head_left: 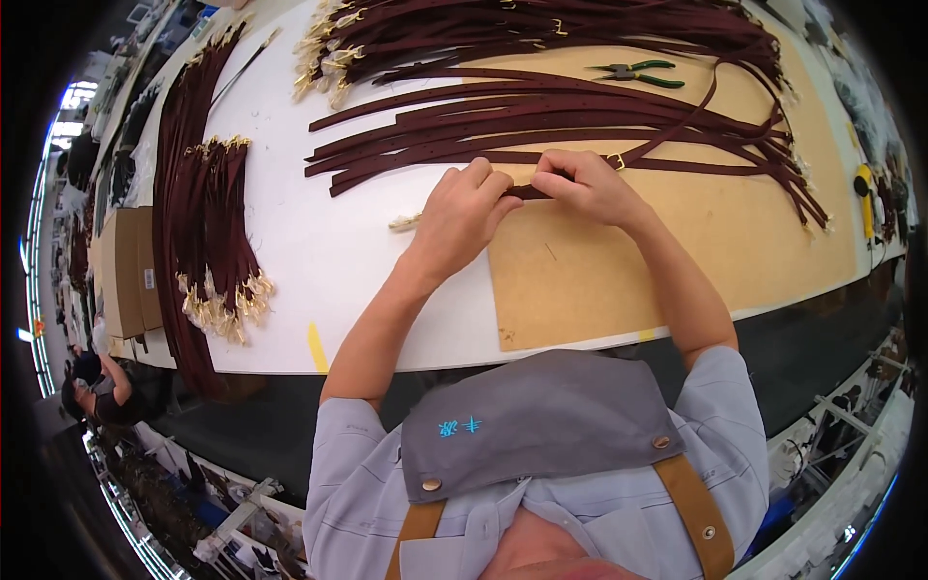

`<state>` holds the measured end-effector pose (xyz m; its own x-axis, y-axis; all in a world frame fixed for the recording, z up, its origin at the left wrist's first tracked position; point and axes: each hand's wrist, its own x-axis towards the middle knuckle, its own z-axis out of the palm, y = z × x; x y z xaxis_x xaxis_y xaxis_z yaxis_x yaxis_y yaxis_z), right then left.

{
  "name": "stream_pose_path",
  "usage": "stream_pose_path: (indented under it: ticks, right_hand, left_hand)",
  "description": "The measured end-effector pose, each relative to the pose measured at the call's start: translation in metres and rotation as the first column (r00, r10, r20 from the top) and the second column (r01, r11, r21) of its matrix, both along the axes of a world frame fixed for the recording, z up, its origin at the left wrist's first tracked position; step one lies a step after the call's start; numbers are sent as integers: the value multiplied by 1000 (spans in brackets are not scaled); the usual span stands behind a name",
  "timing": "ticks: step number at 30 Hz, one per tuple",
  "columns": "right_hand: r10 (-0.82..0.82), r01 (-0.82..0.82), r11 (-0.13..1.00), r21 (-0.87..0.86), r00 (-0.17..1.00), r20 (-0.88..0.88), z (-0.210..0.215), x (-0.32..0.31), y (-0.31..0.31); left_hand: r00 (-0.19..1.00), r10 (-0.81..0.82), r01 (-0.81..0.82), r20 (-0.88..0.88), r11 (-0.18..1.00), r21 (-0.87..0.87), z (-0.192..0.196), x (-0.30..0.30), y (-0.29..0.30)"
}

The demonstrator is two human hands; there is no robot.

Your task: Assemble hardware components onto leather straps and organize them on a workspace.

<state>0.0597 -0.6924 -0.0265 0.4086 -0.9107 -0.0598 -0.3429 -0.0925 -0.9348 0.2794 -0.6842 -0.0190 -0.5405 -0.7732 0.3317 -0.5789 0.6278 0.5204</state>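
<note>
A dark maroon strap [528, 192] runs between my two hands, low over the table. My left hand [464, 208] is closed round it, and a plastic-wrapped gold fitting [404, 222] pokes out beyond that hand's left side. With fingers bent in a pinch, my right hand [588, 186] grips the strap's other part; its fingertips are partly hidden. Just behind the right hand shows a gold buckle [616, 161] on a maroon strap. Several more loose straps [464, 121] lie side by side beyond my hands, their right ends bearing gold fittings.
Green-handled pliers [638, 72] lie at the far right, near a thick strap pile [541, 34]. Bundled straps [217, 203] lie at the left, beside a cardboard box [130, 271]. A tan sheet [580, 290] covers the table's right part. A yellow tool [863, 201] lies at the right edge.
</note>
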Motion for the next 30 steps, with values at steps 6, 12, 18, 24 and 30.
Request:
stream_pose_path:
  ticks: [6, 12, 18, 24, 30]
  right_hand:
    - [-29, 29, 999, -18, 999, 24, -5, 4, 2]
    - [-26, 10, 991, 136, 993, 117, -4, -2, 0]
    - [-146, 147, 989, -8, 980, -134, -7, -34, -12]
    - [-119, 117, 993, -20, 969, -217, -12, -35, -16]
    - [-140, 154, 962, 224, 987, -79, 6, -44, -16]
  left_hand:
    - [996, -76, 79, 55, 995, -53, 0, 0, -1]
    - [998, -66, 66, 0, 994, 88, 8, 5, 1]
    - [974, -3, 154, -228, 742, 652, 26, 48, -28]
    - [994, 9, 71, -105, 678, 732, 8, 54, -38]
    - [998, -25, 61, -66, 772, 632, 18, 20, -26]
